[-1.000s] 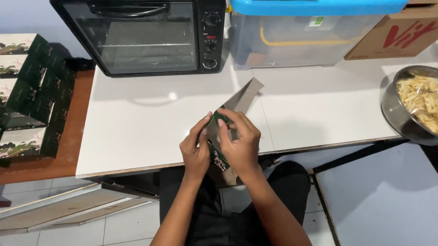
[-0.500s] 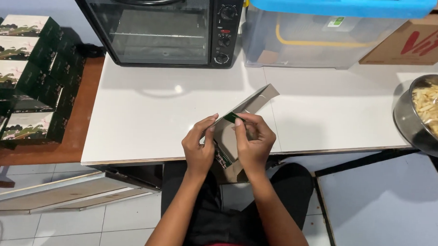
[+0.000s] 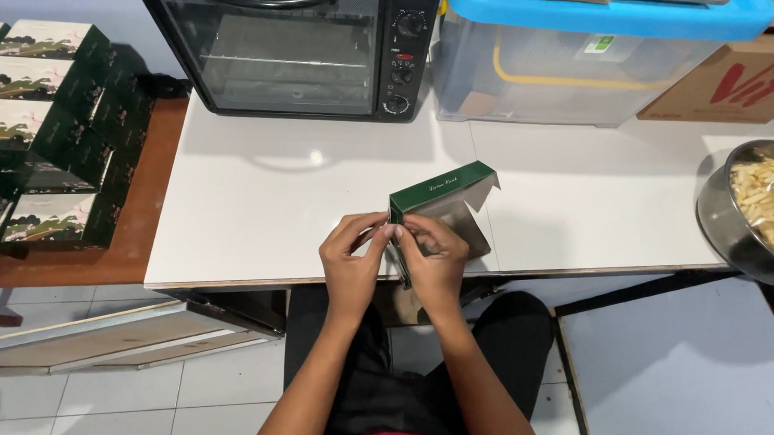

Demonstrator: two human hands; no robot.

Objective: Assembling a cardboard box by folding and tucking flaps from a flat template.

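My left hand (image 3: 354,259) and my right hand (image 3: 435,255) both grip a small dark green cardboard box (image 3: 443,195) just above the front edge of the white table (image 3: 259,204). The box is partly unfolded, with its grey inside and open flaps facing up and away from me. My fingertips meet at its near corner.
A black toaster oven (image 3: 307,43) stands at the back of the table beside a clear storage bin with a blue lid (image 3: 599,45) and a cardboard carton (image 3: 735,80). A metal bowl of pale sticks (image 3: 760,209) sits at the right. Several green boxes (image 3: 38,128) are stacked on the left.
The flat green cardboard has been opened up into a box shape between my hands. The view has shifted slightly, and my hands stay at the table's front edge.
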